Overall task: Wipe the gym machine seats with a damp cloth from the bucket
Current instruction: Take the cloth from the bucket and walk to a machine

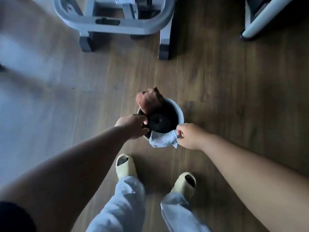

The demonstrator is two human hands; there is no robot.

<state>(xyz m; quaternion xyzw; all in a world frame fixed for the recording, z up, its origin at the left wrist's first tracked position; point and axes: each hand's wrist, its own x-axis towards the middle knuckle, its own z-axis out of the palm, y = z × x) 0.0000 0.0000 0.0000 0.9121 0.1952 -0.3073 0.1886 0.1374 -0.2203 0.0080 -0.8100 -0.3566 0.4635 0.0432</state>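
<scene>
**At the bucket, cloth not yet lifted**

Your right hand (187, 136) has its fingers (179, 132) curled in a pinch on the corner of the pale blue cloth (161, 139), which hangs folded over the near rim of the bucket (179, 113). Your left hand (133, 125) is at the bucket's left rim; its fingers reach in over the edge, loosely bent, toward the dark inside — the blur and the shadow keep me from telling whether they grip anything, so take that as unknown.

Move outward from there. A second cloth, reddish-brown (148, 101), is draped over the far-left rim and stands partly above it. Inside the bucket there is a dark round shape (158, 122); I cannot say what it is, nor whether there is water. The bucket stands on the wooden floor (217, 97) just ahead of your feet in pale slippers (126, 165).

Further out, the grey frame of a gym machine (113, 24) stands on the floor well beyond the bucket, and part of another machine (260, 19) shows at the upper right. No seat is in view.

By my reading you are at the very start: the cloth is being taken, and nothing suggests any wiping is under way. What is left is nearly everything — lift the cloth clear, see that it is damp rather than dripping, carry it to the machines and wipe each seat.
</scene>
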